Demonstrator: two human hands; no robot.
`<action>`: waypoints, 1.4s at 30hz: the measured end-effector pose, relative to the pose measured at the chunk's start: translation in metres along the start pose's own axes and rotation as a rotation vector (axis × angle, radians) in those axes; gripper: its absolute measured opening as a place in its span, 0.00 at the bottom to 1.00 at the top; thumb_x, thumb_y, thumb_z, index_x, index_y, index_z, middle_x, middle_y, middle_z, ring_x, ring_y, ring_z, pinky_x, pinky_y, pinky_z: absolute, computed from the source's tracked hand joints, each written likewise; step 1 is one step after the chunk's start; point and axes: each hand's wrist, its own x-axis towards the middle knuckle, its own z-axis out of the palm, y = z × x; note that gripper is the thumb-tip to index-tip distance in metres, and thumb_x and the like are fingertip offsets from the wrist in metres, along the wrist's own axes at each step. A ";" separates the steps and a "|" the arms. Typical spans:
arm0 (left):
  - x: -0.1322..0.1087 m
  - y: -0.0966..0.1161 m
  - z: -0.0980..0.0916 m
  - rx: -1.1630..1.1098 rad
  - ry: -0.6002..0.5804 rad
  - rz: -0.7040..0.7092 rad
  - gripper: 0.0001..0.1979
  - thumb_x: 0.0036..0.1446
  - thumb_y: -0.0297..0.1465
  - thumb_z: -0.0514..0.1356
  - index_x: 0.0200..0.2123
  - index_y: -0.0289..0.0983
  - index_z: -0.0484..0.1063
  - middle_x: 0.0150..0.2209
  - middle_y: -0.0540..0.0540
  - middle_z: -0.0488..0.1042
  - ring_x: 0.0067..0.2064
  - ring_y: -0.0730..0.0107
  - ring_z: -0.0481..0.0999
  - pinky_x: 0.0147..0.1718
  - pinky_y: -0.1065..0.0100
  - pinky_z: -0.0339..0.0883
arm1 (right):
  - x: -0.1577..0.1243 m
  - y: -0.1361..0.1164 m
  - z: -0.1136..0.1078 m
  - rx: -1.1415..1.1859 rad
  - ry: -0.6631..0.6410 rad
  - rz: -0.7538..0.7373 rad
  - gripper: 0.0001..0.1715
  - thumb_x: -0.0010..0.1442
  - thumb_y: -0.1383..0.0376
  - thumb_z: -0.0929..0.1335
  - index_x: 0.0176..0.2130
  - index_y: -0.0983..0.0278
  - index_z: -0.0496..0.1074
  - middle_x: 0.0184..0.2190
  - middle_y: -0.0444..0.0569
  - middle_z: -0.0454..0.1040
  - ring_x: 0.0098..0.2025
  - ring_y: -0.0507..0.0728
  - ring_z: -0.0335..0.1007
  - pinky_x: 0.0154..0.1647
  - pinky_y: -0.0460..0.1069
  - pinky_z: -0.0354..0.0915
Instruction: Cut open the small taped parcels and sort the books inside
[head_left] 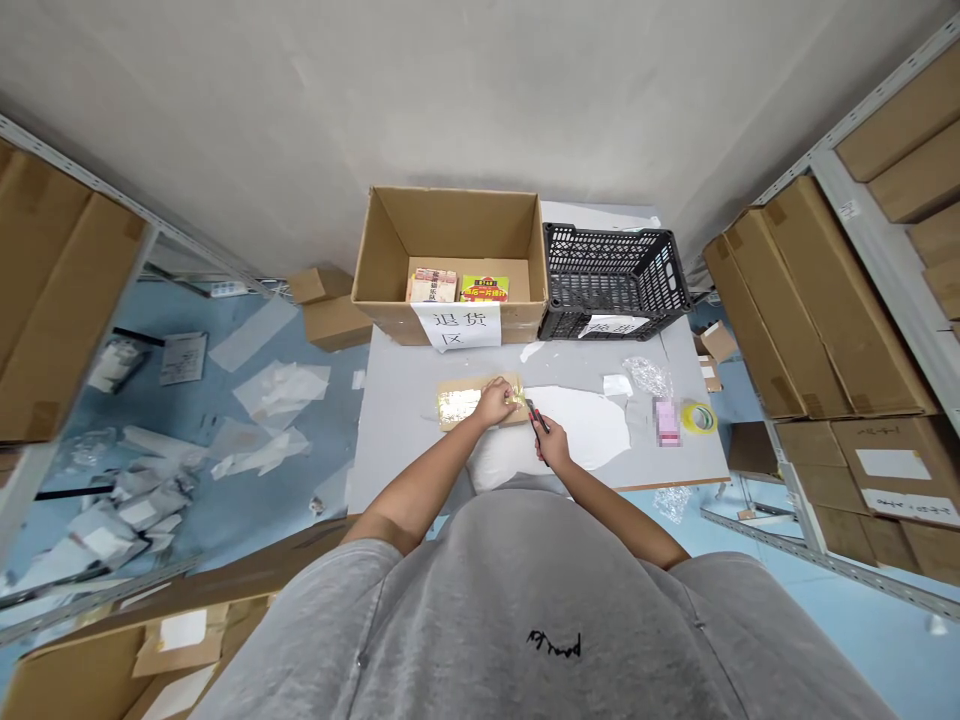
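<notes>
A small cardboard box [459, 403] with shiny clear tape lies on the grey table. My left hand [496, 402] is closed on its right part, fingers curled near that end. In my right hand [551, 442] is a slim black-and-red utility knife [533, 412], its front end close to the box's right edge. Whether the blade touches the tape is too small to tell. Beneath and beside both hands spreads a white plastic mailer bag [592, 425].
An open carton [454, 230] with several small packages stands behind, beside a black plastic crate [615, 285]. At right lie bubble wrap [649, 376], a pink item [667, 422] and a tape roll [699, 417]. Shelves of boxes [817, 300] flank the table [397, 440].
</notes>
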 end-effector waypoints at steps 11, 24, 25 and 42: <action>-0.004 -0.003 0.002 -0.087 0.006 0.013 0.16 0.50 0.32 0.74 0.29 0.42 0.67 0.38 0.48 0.72 0.43 0.61 0.73 0.48 0.59 0.67 | 0.001 -0.005 -0.010 -0.037 -0.050 -0.022 0.35 0.72 0.44 0.68 0.65 0.63 0.75 0.18 0.37 0.67 0.16 0.52 0.62 0.16 0.44 0.61; -0.001 -0.010 -0.002 -0.079 -0.010 0.032 0.14 0.52 0.34 0.74 0.31 0.41 0.70 0.38 0.47 0.73 0.44 0.59 0.73 0.48 0.59 0.67 | 0.020 -0.017 -0.035 -0.035 -0.212 -0.070 0.40 0.67 0.40 0.70 0.64 0.65 0.75 0.16 0.34 0.66 0.14 0.52 0.60 0.14 0.44 0.59; -0.001 -0.010 -0.003 -0.075 -0.015 0.028 0.14 0.52 0.34 0.74 0.31 0.41 0.70 0.39 0.47 0.73 0.44 0.59 0.73 0.48 0.59 0.67 | 0.021 -0.017 -0.036 -0.036 -0.226 -0.068 0.41 0.66 0.39 0.70 0.64 0.65 0.75 0.16 0.34 0.66 0.14 0.51 0.60 0.14 0.44 0.59; 0.004 0.000 -0.005 0.072 -0.073 -0.034 0.16 0.56 0.39 0.73 0.34 0.42 0.68 0.39 0.45 0.77 0.47 0.51 0.76 0.49 0.58 0.63 | 0.051 -0.030 -0.059 -0.155 -0.280 -0.209 0.35 0.68 0.44 0.70 0.61 0.65 0.79 0.15 0.35 0.67 0.13 0.51 0.59 0.13 0.44 0.54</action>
